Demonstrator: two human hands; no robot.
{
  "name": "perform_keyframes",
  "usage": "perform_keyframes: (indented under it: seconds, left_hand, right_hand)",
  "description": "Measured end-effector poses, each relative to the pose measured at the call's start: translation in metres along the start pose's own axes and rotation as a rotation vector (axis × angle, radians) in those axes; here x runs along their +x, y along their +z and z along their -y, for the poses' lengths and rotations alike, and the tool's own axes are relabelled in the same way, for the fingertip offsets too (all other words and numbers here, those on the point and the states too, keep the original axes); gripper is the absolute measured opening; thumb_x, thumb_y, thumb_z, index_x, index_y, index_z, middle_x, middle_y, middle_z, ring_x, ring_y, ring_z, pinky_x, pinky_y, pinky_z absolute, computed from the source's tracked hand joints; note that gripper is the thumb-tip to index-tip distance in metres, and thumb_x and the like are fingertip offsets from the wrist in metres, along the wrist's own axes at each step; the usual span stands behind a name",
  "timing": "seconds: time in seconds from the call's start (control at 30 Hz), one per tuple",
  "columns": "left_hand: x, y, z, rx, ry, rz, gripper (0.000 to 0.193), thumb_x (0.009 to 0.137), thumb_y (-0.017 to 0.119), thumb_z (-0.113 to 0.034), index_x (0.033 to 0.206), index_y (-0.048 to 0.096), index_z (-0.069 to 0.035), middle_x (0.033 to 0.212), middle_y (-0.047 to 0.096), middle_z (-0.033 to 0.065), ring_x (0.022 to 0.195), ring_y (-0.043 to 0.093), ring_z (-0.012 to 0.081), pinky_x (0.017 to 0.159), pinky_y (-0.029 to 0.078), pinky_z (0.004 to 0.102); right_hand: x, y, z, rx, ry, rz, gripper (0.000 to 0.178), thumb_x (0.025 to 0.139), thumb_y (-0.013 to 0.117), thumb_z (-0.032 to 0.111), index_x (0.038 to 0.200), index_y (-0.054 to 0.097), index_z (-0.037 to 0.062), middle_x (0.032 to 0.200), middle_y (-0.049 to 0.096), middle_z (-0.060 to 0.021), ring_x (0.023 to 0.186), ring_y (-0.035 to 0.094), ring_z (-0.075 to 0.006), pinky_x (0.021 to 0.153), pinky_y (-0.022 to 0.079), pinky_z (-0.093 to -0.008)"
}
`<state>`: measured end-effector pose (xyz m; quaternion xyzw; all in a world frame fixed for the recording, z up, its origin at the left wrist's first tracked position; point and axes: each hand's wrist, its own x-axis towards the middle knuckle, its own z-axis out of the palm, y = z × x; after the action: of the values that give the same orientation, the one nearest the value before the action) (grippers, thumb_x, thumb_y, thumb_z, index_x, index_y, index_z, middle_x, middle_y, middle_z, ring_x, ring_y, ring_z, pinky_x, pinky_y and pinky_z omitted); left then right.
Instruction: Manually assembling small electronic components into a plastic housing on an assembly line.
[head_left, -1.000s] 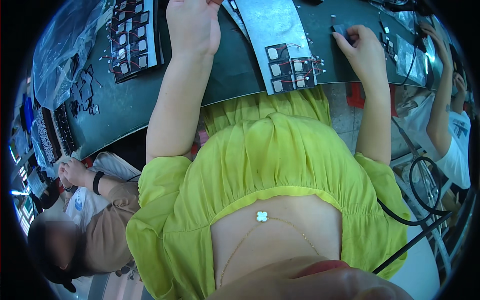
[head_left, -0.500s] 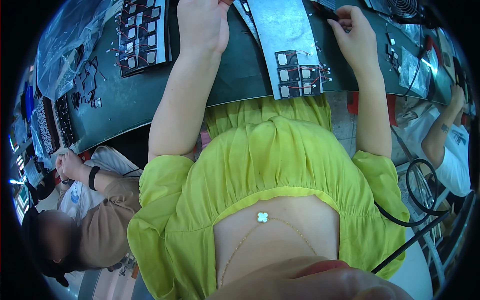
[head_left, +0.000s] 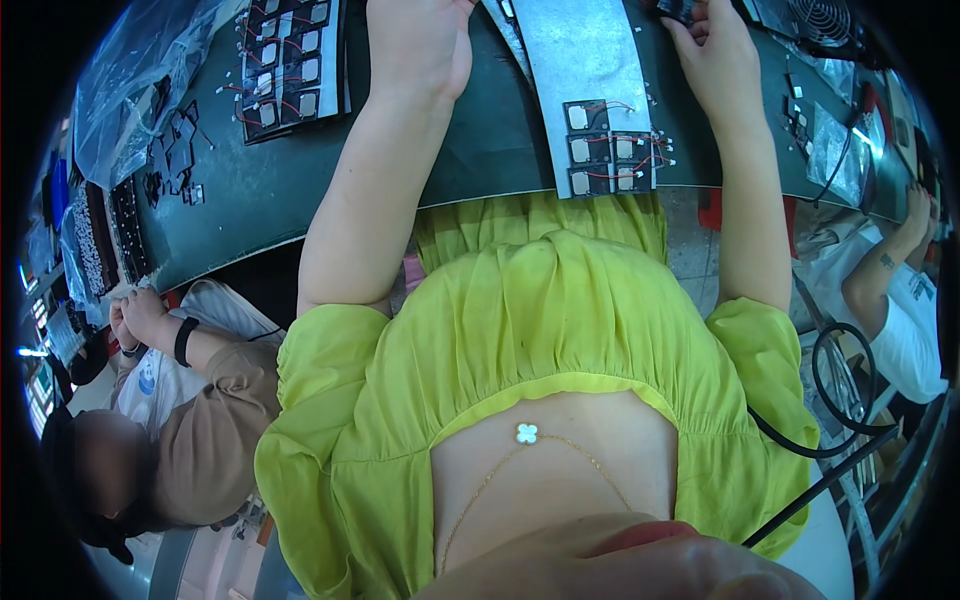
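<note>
At the top edge my left hand hovers over the green table, left of a bare metal plate. Its fingers run out of the picture, so any hold is hidden. To the right of that plate, my right hand has thumb and fingers closed on a small black part, partly cut off by the upper edge. Several flat black modules with silver squares and thin red wires lie on the plate's near end. Their white connectors stick out past its right side.
Another plate stack full of wired modules lies at left, near a clear plastic bag and loose black pieces. A fan and a small bag are at right. One person sits at left, another at right.
My right hand has moved slightly up, and the black part in it is turned to show more of its face. My left hand has shifted a little up and right.
</note>
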<state>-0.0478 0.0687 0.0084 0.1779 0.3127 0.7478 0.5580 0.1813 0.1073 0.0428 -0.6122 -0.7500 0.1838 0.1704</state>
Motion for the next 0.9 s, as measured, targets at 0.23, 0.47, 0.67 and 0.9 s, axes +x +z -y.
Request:
perform_keyframes:
  seconds: [0.23, 0.47, 0.67, 0.9]
  left_hand:
    - [-0.01, 0.012, -0.013, 0.178, 0.008, -0.078, 0.017, 0.092, 0.054, -0.014, 0.095, 0.06, 0.001, 0.088, 0.059, 0.0088, 0.079, 0.055, 0.0138, 0.074, 0.046, 0.0236]
    - [-0.016, 0.014, -0.019, 0.252, -0.034, 0.081, 0.019, 0.092, 0.052, -0.012, 0.099, 0.058, 0.004, 0.09, 0.059, 0.0107, 0.079, 0.055, 0.0152, 0.075, 0.045, 0.025]
    - [-0.029, 0.027, -0.013, 0.507, -0.314, 0.374, 0.022, 0.093, 0.049, -0.011, 0.106, 0.058, 0.004, 0.107, 0.059, 0.0122, 0.094, 0.058, 0.0172, 0.089, 0.045, 0.0273]
    - [-0.03, 0.029, -0.019, 0.621, -0.344, 0.429, 0.027, 0.094, 0.049, -0.016, 0.113, 0.055, 0.003, 0.102, 0.06, 0.0137, 0.092, 0.06, 0.0186, 0.083, 0.049, 0.0264]
  right_hand:
    - [-0.05, -0.027, 0.009, 0.045, -0.338, -0.034, 0.024, 0.079, 0.067, 0.013, 0.099, 0.06, 0.0025, 0.087, 0.06, -0.0086, 0.072, 0.056, -0.0178, 0.065, 0.047, -0.0263]
    - [-0.055, -0.003, 0.028, 0.058, -0.688, 0.104, 0.011, 0.073, 0.062, 0.004, 0.079, 0.052, 0.0045, 0.081, 0.054, -0.0092, 0.076, 0.052, -0.0288, 0.069, 0.044, -0.0343]
    - [-0.053, -0.012, 0.034, 0.371, -0.404, 0.215, 0.004, 0.082, 0.056, 0.004, 0.084, 0.052, 0.0057, 0.071, 0.06, -0.0078, 0.056, 0.053, -0.0254, 0.055, 0.042, -0.0335]
    - [-0.022, -0.012, 0.041, 0.375, -0.522, 0.01, 0.003, 0.081, 0.058, 0.005, 0.082, 0.055, 0.0045, 0.07, 0.06, -0.0061, 0.056, 0.051, -0.0224, 0.053, 0.042, -0.0307]
